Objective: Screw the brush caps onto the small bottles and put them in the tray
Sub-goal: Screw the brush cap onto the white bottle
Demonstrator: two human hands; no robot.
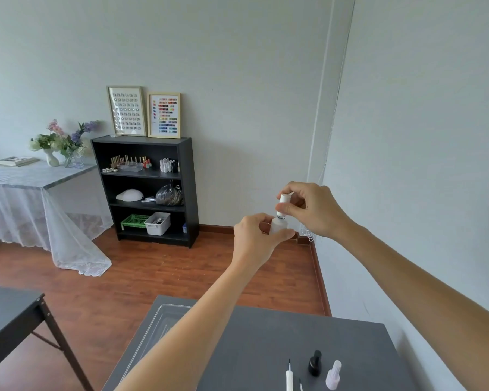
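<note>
Left hand (256,238) grips the small white bottle (279,226) out in mid-air, fingers wrapped around its body; right hand (312,210) pinches the white brush cap (283,205) sitting on the bottle's neck, seemingly not fully seated; below, on the grey table (260,342), a black bottle (314,362), a pale capped bottle (333,374) and a loose brush cap (289,377) lie near the front edge; clear tray (164,310) at the table's far left; beyond, a dark bookshelf (187,193).
</note>
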